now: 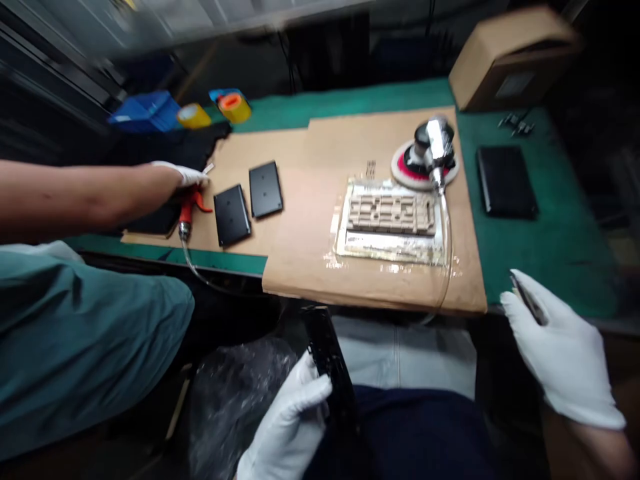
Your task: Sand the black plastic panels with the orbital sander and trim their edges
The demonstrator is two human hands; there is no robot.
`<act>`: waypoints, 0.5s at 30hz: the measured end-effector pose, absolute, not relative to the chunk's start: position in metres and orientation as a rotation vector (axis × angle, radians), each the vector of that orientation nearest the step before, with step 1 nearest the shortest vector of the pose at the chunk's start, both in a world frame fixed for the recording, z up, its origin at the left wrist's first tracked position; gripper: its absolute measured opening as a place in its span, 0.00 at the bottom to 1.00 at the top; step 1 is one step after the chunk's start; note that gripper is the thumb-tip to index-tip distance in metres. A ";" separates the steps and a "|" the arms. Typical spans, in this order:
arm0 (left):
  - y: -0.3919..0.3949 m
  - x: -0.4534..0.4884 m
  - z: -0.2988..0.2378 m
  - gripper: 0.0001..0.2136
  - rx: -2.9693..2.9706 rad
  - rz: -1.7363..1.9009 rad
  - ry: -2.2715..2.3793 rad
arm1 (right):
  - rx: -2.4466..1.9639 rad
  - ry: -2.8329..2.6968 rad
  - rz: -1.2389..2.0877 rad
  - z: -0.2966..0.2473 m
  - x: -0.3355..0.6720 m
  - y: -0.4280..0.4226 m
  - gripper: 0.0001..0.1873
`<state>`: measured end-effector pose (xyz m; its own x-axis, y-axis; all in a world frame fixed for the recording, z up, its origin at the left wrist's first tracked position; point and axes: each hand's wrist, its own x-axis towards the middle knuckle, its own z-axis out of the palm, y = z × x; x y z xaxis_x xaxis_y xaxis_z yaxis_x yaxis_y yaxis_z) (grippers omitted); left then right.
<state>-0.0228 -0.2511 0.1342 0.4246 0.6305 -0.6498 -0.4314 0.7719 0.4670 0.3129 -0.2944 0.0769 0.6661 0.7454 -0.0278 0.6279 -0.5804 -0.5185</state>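
White gloves cover both my hands. My left hand is wrapped round a long black plastic part, which I hold tilted in front of my lap. At the right, by the table's front edge, my right hand grips a small, narrow dark object between thumb and fingers; blur hides its kind. Beyond my hands a beige grooved fixture block sits on a taped-down plate. A polisher with a white and pink pad rests just behind the block.
Brown cardboard covers part of the green table. Two black panels lie at left, another black panel at right. A co-worker's gloved hand holds a red air gun. A carton stands at back right.
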 end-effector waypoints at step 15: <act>-0.109 0.078 0.114 0.17 0.421 1.139 0.312 | -1.469 -1.770 0.961 0.163 0.221 -0.188 0.53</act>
<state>0.0775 -0.1086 0.1135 0.3893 0.9207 -0.0265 -0.8059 0.3544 0.4742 0.2205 -0.1880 0.1626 -0.1733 0.9847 0.0207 0.5189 0.1092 -0.8478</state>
